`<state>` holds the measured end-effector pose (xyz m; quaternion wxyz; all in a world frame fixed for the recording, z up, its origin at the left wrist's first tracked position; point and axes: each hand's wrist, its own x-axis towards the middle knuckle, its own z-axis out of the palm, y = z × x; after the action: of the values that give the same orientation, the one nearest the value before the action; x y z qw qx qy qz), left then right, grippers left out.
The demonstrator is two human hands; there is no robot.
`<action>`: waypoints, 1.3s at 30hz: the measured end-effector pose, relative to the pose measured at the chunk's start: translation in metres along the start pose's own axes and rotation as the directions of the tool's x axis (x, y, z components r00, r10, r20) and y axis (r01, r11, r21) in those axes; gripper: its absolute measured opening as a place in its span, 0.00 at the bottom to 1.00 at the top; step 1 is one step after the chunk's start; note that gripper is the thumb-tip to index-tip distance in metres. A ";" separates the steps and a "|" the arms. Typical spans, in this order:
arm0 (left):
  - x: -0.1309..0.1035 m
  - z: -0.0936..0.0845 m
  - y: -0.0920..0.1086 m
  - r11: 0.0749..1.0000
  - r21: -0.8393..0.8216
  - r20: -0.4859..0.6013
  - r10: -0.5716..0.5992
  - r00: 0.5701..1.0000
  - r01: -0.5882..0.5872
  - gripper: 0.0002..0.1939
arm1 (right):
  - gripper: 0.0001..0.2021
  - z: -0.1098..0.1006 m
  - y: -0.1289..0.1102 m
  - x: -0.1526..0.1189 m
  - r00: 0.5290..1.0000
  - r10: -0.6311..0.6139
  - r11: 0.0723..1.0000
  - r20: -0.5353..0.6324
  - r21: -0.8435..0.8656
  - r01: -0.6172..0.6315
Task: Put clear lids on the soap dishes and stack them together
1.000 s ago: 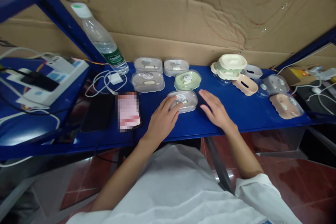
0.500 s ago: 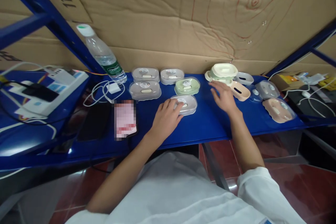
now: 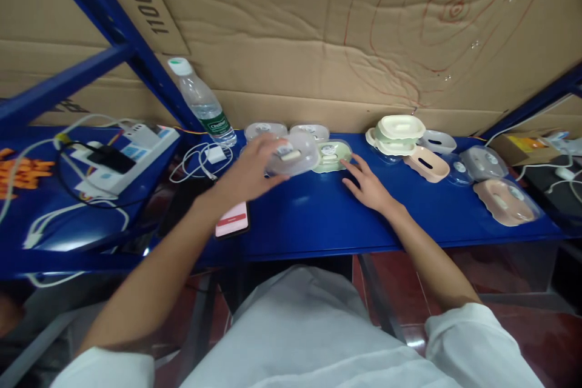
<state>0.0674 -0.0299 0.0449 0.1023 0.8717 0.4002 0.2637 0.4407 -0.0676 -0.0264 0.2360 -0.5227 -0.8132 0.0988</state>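
My left hand (image 3: 254, 171) is closed on the left end of a grey oval case with a clear cover (image 3: 297, 154), lifted above the blue table. Beside the green case (image 3: 331, 155), my right hand (image 3: 367, 183) has its fingers apart, fingertips at the case's right edge. Two more grey cases, the back left one (image 3: 265, 130) and the back middle one (image 3: 310, 131), stand along the cardboard. Another grey case behind my left hand is mostly hidden.
A water bottle (image 3: 204, 103), a white cable, a phone (image 3: 233, 221) and a power strip (image 3: 122, 163) are at left. Stacked cream trays (image 3: 400, 128), a peach tray (image 3: 426, 163) and a peach case (image 3: 505, 201) are at right.
My left hand has lifted the front grey case and carried it left and back. My right hand has moved from the cream trays to the green case. The view has shifted.
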 end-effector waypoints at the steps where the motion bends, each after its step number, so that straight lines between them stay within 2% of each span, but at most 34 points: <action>1: 0.007 -0.009 -0.018 1.000 0.002 -0.020 -0.013 1.000 0.013 0.38 | 0.30 0.002 -0.004 -0.001 0.999 -0.036 0.999 0.012 0.000 0.036; 5: 0.039 -0.029 -0.081 0.997 0.069 0.059 -0.050 0.997 0.046 0.44 | 0.27 0.006 -0.020 0.000 0.986 -0.161 0.985 0.049 -0.050 0.163; 8: 0.056 -0.032 -0.110 0.996 0.082 0.098 -0.022 0.995 0.014 0.49 | 0.28 -0.010 -0.015 0.007 0.984 -0.178 0.972 0.007 -0.157 0.177; 10: 0.062 -0.032 -0.121 0.996 0.086 0.104 -0.012 0.995 0.003 0.52 | 0.28 -0.031 0.003 0.017 0.986 -0.129 0.961 -0.104 -0.257 0.099; 13: 0.065 -0.030 -0.130 0.994 0.106 0.077 -0.046 0.996 0.037 0.55 | 0.30 -0.068 0.043 0.033 0.948 0.015 0.914 -0.319 -0.380 -0.143; 15: 0.062 -0.027 -0.132 0.991 0.121 0.049 -0.071 0.996 0.065 0.54 | 0.30 -0.087 0.070 0.040 0.923 0.102 0.874 -0.372 -0.409 -0.262; 17: 0.056 -0.025 -0.128 0.987 0.147 0.027 -0.077 0.997 0.072 0.51 | 0.26 -0.097 0.088 0.042 0.925 0.152 0.869 -0.347 -0.399 -0.292; 19: 0.050 -0.024 -0.119 0.980 0.193 0.001 -0.056 0.998 0.055 0.45 | 0.20 -0.098 0.095 0.042 0.934 0.159 0.882 -0.320 -0.379 -0.279; 21: 0.047 -0.023 -0.100 0.968 0.249 -0.045 -0.015 0.999 0.026 0.35 | 0.17 -0.093 0.091 0.040 0.933 0.142 0.891 -0.331 -0.367 -0.266; 23: 0.045 -0.019 -0.071 0.960 0.279 -0.092 0.037 0.995 -0.010 0.29 | 0.16 -0.086 0.078 0.037 0.932 0.102 0.899 -0.348 -0.369 -0.236; 25: 0.043 -0.009 -0.033 0.963 0.261 -0.125 0.096 0.987 -0.060 0.24 | 0.17 -0.076 0.058 0.031 0.945 0.027 0.910 -0.327 -0.382 -0.159; 27: 0.037 0.006 0.008 0.972 0.191 -0.020 0.144 0.989 -0.137 0.25 | 0.17 -0.065 0.035 0.021 0.959 -0.046 0.916 -0.280 -0.395 -0.072; 29: 0.027 0.024 0.047 0.959 0.154 0.052 0.234 0.971 -0.239 0.25 | 0.17 -0.054 0.014 0.007 0.966 -0.085 0.919 -0.243 -0.394 -0.018; 32: 0.007 0.049 0.087 0.915 0.127 0.156 0.363 0.919 -0.383 0.25 | 0.17 -0.036 -0.015 -0.022 0.965 -0.117 0.931 -0.235 -0.363 0.025; 35: -0.010 0.064 0.107 0.904 0.113 0.208 0.384 0.899 -0.413 0.30 | 0.15 -0.018 -0.042 -0.048 0.966 -0.162 0.950 -0.201 -0.295 0.097; 39: -0.031 0.072 0.110 0.919 0.123 0.199 0.347 0.916 -0.375 0.32 | 0.13 0.000 -0.073 -0.065 0.955 -0.286 0.943 -0.077 -0.201 0.266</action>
<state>0.1609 -0.1233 0.0153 0.0164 0.9556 0.2412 0.1685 0.4042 -0.1575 -0.0146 0.2393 -0.4279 -0.8707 -0.0403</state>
